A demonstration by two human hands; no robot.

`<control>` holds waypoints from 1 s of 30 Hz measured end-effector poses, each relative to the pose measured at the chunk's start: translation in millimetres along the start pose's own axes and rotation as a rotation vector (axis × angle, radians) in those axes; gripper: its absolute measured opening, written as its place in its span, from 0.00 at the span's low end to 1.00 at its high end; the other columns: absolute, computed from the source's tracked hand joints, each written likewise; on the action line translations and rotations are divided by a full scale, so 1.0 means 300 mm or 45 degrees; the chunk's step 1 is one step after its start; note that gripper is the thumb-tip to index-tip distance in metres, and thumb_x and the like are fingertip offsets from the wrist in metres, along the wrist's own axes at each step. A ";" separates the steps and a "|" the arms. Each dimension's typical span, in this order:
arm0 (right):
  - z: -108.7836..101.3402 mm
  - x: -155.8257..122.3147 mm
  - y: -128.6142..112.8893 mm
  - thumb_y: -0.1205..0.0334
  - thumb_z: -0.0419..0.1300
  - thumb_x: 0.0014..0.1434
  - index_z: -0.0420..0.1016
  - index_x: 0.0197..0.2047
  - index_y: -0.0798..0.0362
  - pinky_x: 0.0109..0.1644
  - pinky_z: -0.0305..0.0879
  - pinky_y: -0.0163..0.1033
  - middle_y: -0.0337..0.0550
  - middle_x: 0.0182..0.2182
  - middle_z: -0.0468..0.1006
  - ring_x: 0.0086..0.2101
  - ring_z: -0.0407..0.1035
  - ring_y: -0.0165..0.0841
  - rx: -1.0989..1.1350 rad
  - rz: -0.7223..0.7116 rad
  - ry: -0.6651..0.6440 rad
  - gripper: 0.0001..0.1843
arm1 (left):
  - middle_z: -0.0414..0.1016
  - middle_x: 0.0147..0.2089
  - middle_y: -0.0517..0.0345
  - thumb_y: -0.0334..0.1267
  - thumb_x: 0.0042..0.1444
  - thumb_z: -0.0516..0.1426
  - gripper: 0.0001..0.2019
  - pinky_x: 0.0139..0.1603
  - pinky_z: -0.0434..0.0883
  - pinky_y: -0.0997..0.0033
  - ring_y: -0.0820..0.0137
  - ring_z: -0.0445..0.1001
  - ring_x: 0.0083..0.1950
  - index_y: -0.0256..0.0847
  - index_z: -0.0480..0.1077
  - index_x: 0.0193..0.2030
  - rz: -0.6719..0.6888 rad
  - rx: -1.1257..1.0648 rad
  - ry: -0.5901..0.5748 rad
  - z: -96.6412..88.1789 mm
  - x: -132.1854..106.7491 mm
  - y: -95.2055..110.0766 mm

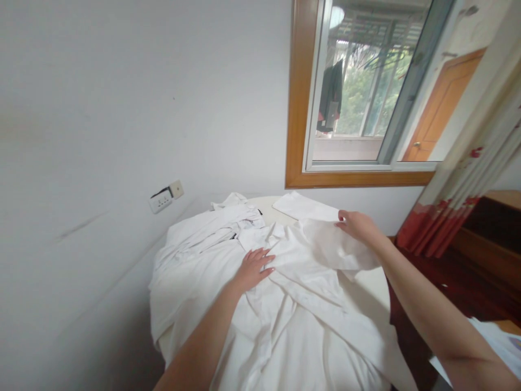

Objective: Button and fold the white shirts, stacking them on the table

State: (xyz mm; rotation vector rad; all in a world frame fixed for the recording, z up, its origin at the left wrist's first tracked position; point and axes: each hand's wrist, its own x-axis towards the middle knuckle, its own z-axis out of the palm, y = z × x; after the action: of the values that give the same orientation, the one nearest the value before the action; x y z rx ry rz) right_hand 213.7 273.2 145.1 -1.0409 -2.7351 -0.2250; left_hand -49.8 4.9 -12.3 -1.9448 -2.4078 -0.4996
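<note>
A white garment (309,320) lies spread and wrinkled over a round cream table (376,290), its lower part hanging toward me. My left hand (255,267) rests flat on the cloth near the middle, fingers spread. On the right, my right hand (353,224) pinches the edge of a sleeve-like flap of the white garment, lifting it a little off the table. Beyond it, a flat white piece of cloth (305,206) lies near the table's far edge. More white clothing (207,233) is heaped at the left, with small dark marks on it.
A white wall with a socket (161,201) stands close behind and left of the table. A wood-framed window (301,108) is above the far side. At the right hang red and cream curtains (437,222), beside a brown wooden cabinet (488,239).
</note>
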 end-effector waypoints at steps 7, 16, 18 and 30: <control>-0.136 0.158 0.057 0.53 0.61 0.57 0.77 0.42 0.56 0.42 0.63 0.43 0.58 0.40 0.79 0.43 0.72 0.47 -0.405 -0.119 -0.028 0.16 | 0.58 0.67 0.61 0.57 0.60 0.48 0.23 0.68 0.45 0.52 0.63 0.52 0.69 0.58 0.61 0.61 -0.005 -0.020 -0.009 -0.009 0.000 0.007; 0.134 0.142 0.081 0.57 0.61 0.55 0.78 0.44 0.54 0.43 0.66 0.44 0.54 0.44 0.78 0.45 0.72 0.46 -0.254 -0.051 -0.331 0.15 | 0.57 0.68 0.61 0.57 0.60 0.48 0.23 0.68 0.46 0.51 0.62 0.51 0.69 0.57 0.62 0.61 -0.012 -0.006 -0.005 -0.007 0.000 0.009; 0.180 0.130 0.076 0.60 0.63 0.52 0.79 0.43 0.54 0.42 0.66 0.44 0.54 0.42 0.79 0.43 0.73 0.46 -0.237 -0.039 -0.387 0.14 | 0.57 0.68 0.61 0.57 0.60 0.48 0.23 0.68 0.46 0.51 0.62 0.51 0.69 0.57 0.62 0.61 -0.011 -0.008 -0.010 -0.008 0.000 0.010; 0.372 0.187 -0.289 0.55 0.44 0.66 0.71 0.53 0.47 0.47 0.61 0.37 0.48 0.49 0.72 0.48 0.66 0.36 0.086 -0.225 -0.180 0.20 | 0.58 0.67 0.62 0.57 0.60 0.49 0.24 0.69 0.44 0.53 0.64 0.51 0.69 0.58 0.61 0.61 -0.008 -0.030 -0.020 -0.011 -0.009 0.006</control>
State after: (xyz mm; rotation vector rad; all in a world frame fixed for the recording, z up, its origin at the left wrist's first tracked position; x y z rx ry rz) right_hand 99.4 268.7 44.8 -0.8282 -2.9418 -0.0876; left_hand -48.0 1.9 -9.3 -1.9583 -2.4287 -0.5170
